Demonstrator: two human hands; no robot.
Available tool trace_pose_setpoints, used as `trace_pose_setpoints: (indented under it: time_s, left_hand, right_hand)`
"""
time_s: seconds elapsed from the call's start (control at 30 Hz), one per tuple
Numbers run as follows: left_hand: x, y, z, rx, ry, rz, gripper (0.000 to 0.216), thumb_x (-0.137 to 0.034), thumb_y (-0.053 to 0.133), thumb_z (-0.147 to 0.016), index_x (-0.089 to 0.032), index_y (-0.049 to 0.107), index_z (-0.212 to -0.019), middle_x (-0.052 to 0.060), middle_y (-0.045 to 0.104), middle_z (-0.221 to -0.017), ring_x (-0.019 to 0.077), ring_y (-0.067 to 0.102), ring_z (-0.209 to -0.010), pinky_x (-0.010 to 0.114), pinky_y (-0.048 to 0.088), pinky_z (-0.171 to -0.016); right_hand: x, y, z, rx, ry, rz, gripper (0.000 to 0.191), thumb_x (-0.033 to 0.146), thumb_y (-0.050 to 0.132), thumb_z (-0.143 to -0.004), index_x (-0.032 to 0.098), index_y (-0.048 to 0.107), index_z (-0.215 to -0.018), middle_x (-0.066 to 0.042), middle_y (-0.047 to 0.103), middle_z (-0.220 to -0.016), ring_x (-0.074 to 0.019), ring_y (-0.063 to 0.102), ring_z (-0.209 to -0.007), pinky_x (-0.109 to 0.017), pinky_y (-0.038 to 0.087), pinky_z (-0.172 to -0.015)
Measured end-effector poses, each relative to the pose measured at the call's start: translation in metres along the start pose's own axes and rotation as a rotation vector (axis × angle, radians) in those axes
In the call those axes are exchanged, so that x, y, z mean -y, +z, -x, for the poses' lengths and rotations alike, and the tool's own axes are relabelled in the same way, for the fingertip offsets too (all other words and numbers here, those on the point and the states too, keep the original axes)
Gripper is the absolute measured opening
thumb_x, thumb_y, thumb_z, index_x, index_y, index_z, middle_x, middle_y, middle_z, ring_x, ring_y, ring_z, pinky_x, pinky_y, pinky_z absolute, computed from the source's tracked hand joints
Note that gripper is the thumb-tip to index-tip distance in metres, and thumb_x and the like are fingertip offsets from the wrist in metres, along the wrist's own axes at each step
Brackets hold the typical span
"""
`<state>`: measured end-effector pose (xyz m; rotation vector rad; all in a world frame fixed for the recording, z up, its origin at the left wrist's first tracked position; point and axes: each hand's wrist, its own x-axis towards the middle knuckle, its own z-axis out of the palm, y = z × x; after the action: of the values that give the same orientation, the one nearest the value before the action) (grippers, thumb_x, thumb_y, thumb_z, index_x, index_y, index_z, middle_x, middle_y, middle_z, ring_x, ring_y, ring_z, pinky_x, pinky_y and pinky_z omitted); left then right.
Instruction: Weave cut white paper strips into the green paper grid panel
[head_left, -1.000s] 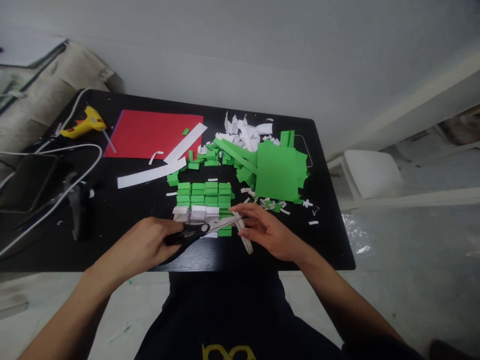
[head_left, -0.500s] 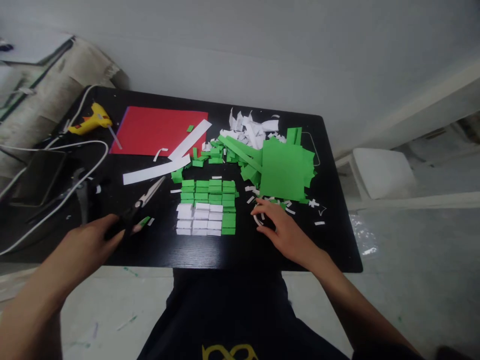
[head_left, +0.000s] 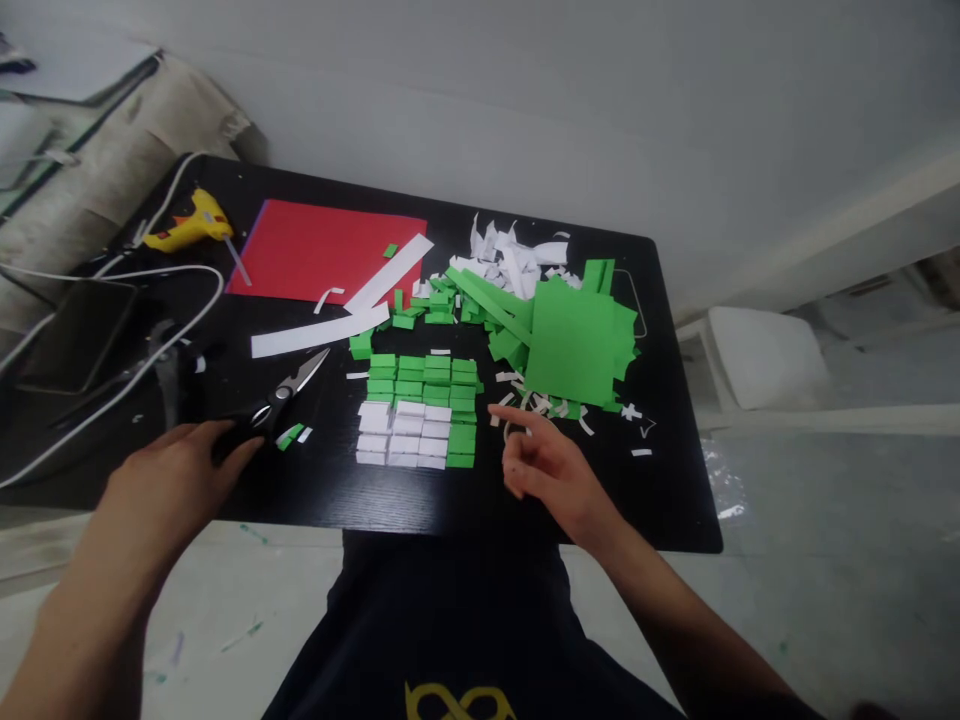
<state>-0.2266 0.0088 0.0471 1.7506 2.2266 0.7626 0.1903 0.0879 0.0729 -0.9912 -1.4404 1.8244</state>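
My left hand [head_left: 176,470] is closed around the dark handles of a pair of scissors [head_left: 283,393], which lie low over the table with the blades together, pointing away to the right. A small green and white scrap [head_left: 291,436] is just beside them. My right hand [head_left: 551,465] hovers at the right of the folded paper pieces, its index finger stretched out and the other fingers curled; I see nothing held in it. Rows of green folded pieces [head_left: 411,375] and white folded pieces [head_left: 405,435] form a block between my hands. A thin white curl [head_left: 508,432] shows behind my right fingers.
Green paper sheets [head_left: 574,340] and a heap of white scraps [head_left: 510,262] lie at the back right. Red paper [head_left: 322,245], white strips [head_left: 322,332], a yellow glue gun [head_left: 196,222], a white cable [head_left: 202,345] and a phone-like dark slab [head_left: 79,335] occupy the left.
The scissors have turned flatter and their blades now look closed. My right index finger has stretched out while the other fingers curled in. The view has shifted slightly.
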Motion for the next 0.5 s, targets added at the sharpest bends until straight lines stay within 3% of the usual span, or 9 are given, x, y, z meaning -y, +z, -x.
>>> trace_pose_setpoints:
  time_s: [0.07,0.13,0.2,0.33,0.4,0.5]
  left_hand:
    - [-0.02,-0.003,0.003,-0.072,0.003,-0.226,0.043,-0.069,0.063,-0.081,-0.027,0.069,-0.075,0.003,0.069,-0.073,0.0231,0.055,-0.055,0.031,0.028,-0.054]
    - [-0.05,-0.001,0.007,-0.039,-0.014,-0.211,0.041,-0.066,0.058,-0.088,-0.028,0.073,-0.086,0.004,0.076,-0.087,0.0263,0.065,-0.069,0.033,0.037,-0.057]
    - [-0.086,0.011,0.013,0.03,-0.073,0.046,0.035,-0.058,0.061,-0.092,-0.028,0.077,-0.098,0.003,0.08,-0.098,0.0255,0.071,-0.079,0.035,0.049,-0.065]
    - [-0.154,0.05,0.027,0.252,-0.182,0.748,0.029,-0.048,0.07,-0.093,-0.023,0.076,-0.107,0.003,0.08,-0.097,0.0169,0.071,-0.073,0.03,0.058,-0.07]
    - [-0.174,0.065,0.031,0.258,-0.242,0.95,0.025,-0.043,0.072,-0.093,-0.021,0.076,-0.104,0.002,0.077,-0.086,0.0145,0.068,-0.068,0.027,0.057,-0.064]
    - [-0.184,0.073,0.033,0.268,-0.313,1.103,0.018,-0.037,0.074,-0.091,-0.02,0.074,-0.094,0.0,0.07,-0.074,0.0116,0.063,-0.061,0.023,0.054,-0.059]
  right_hand:
    - [-0.003,0.009,-0.002,0.127,0.084,-0.251,0.06,0.034,0.074,-0.095,0.035,0.053,-0.151,0.008,0.05,-0.073,-0.0097,0.045,-0.059,-0.025,0.041,-0.057]
    - [-0.007,0.019,-0.004,0.204,0.121,-0.377,0.068,0.032,0.078,-0.093,0.036,0.049,-0.154,0.008,0.052,-0.073,-0.0084,0.044,-0.058,-0.023,0.039,-0.056]
    - [-0.009,0.028,-0.006,0.247,0.129,-0.426,0.074,0.029,0.08,-0.091,0.038,0.046,-0.156,0.008,0.055,-0.075,-0.0077,0.045,-0.059,-0.022,0.038,-0.056]
    - [-0.01,0.041,-0.007,0.283,0.137,-0.432,0.078,0.03,0.083,-0.089,0.039,0.045,-0.157,0.008,0.055,-0.076,-0.0078,0.045,-0.062,-0.022,0.038,-0.06]
    - [-0.011,0.044,-0.006,0.29,0.148,-0.424,0.079,0.03,0.084,-0.088,0.039,0.045,-0.157,0.008,0.055,-0.077,-0.0082,0.044,-0.064,-0.023,0.039,-0.062]
    - [-0.013,0.044,-0.004,0.288,0.146,-0.418,0.08,0.026,0.085,-0.087,0.039,0.047,-0.156,0.008,0.055,-0.079,-0.0087,0.044,-0.066,-0.023,0.04,-0.064]
